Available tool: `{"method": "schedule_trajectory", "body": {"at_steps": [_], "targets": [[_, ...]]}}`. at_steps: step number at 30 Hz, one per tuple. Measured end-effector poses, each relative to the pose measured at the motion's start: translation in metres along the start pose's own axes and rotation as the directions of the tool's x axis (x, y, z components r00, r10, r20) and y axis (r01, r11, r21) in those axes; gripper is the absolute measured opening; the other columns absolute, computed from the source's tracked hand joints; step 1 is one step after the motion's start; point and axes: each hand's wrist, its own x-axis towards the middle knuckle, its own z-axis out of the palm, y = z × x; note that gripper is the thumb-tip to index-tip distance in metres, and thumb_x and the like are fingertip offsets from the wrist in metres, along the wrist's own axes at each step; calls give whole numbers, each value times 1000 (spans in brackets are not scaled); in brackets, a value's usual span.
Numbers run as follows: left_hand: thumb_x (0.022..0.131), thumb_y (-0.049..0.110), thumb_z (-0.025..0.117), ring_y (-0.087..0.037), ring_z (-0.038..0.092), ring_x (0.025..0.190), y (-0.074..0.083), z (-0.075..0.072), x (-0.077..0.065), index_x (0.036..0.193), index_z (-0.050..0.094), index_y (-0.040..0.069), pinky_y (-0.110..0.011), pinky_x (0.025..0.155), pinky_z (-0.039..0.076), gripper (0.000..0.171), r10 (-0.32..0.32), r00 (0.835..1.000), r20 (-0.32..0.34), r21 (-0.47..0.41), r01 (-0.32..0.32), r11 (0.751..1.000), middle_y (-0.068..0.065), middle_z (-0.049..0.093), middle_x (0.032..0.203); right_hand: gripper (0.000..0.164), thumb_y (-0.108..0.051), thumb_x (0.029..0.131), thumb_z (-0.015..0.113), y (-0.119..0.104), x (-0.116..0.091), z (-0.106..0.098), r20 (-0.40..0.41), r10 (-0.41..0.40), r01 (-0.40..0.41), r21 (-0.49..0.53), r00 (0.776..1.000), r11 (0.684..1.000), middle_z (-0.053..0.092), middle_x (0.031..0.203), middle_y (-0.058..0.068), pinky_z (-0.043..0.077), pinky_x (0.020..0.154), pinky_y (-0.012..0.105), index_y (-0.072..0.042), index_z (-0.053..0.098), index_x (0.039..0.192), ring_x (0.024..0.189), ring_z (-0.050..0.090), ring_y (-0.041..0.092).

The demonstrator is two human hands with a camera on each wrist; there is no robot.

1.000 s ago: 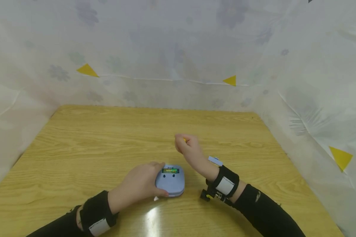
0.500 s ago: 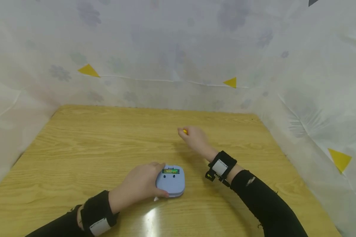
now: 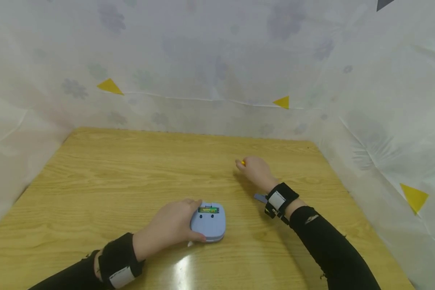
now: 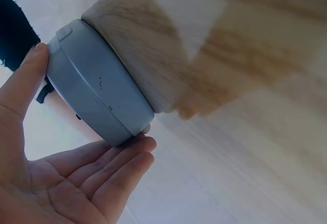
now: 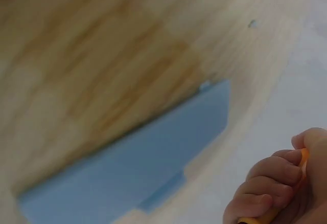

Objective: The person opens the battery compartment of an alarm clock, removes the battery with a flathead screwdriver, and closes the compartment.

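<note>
A light-blue rounded battery device (image 3: 211, 227) lies on the table with its open compartment facing up. Inside that compartment sits a green battery (image 3: 209, 210). My left hand (image 3: 172, 221) grips the device from its left side, thumb at the near edge and fingers at the far edge; the left wrist view shows its grey-blue side wall (image 4: 97, 83). Farther right, my right hand (image 3: 255, 171) is curled round a slim yellow-orange object (image 5: 305, 157), mostly hidden in the fist. Below the right hand, a flat light-blue battery cover (image 3: 259, 197) with a tab lies partly behind the wrist strap.
The wooden table (image 3: 148, 161) is bounded by pale floral sheeting (image 3: 203, 60) at the back and both sides. Yellow triangles (image 3: 414, 198) are stuck on it. A tiny greyish speck (image 5: 253, 24) lies on the table beyond the cover. A small white tip (image 3: 190, 243) shows near the left thumb.
My right hand has moved away from the device, first farther back and then right, still gripping the yellow-orange object. The left hand and device have stayed put.
</note>
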Motion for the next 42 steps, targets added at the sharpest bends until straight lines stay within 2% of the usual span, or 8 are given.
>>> {"method": "schedule_trajectory", "body": {"at_steps": [10,17,25,29,32,34,38,42], "targets": [[71,53,97,-40,65,133,0,0,0,146,58,-6,-53,111,55,103,-7,1000,2,-7,7,1000,-25,66,144,60,-39,113,50,5,-2,3,87,-27,35,-91,996,995,33,54,-3,36,59,30,-15,39,59,51,34,14],[71,52,97,-39,66,132,2,-2,0,147,59,-5,-52,110,55,102,-25,1000,15,-2,25,1000,-23,66,143,56,-42,114,49,8,-2,4,174,-33,48,-84,984,995,40,57,-2,46,68,33,-14,48,65,53,41,15],[71,53,97,-39,65,133,2,-2,-1,147,58,-4,-53,111,55,103,-35,999,29,-11,36,999,-23,66,144,54,-44,114,47,9,-4,3,256,-19,33,-51,966,998,40,65,0,40,66,32,-13,49,70,60,41,17],[71,53,97,-39,65,133,2,-2,0,148,58,-3,-53,111,55,103,-38,999,29,-10,38,999,-23,66,145,46,-44,114,43,9,-8,1,259,-10,13,-8,966,1000,43,74,3,39,66,33,-7,54,89,66,46,20],[71,54,96,-39,64,134,2,-1,1,148,58,-3,-53,112,54,103,-38,999,28,-3,38,999,-22,65,145,38,-36,112,39,11,-12,-1,251,-21,12,36,968,999,46,82,7,39,65,33,-1,53,113,69,48,22],[72,54,96,-39,64,134,1,-1,1,148,58,-3,-54,112,54,103,-36,999,28,0,36,999,-23,65,146,37,-31,110,37,13,-14,-1,254,-35,18,68,967,998,45,83,7,38,63,32,1,50,121,68,46,22],[71,54,96,-39,64,134,1,-1,1,148,58,-4,-54,112,54,103,-33,999,29,-9,34,999,-23,65,145,30,-26,110,40,17,-17,-1,238,-82,58,107,968,993,48,82,7,36,62,30,1,50,120,67,45,20],[71,53,96,-39,64,135,2,-2,0,148,58,-3,-54,112,54,103,-40,999,34,-18,40,999,-23,65,146,24,-23,112,51,19,-18,-1,182,-149,134,91,972,987,62,91,10,45,67,33,-1,57,117,75,55,20]]}}
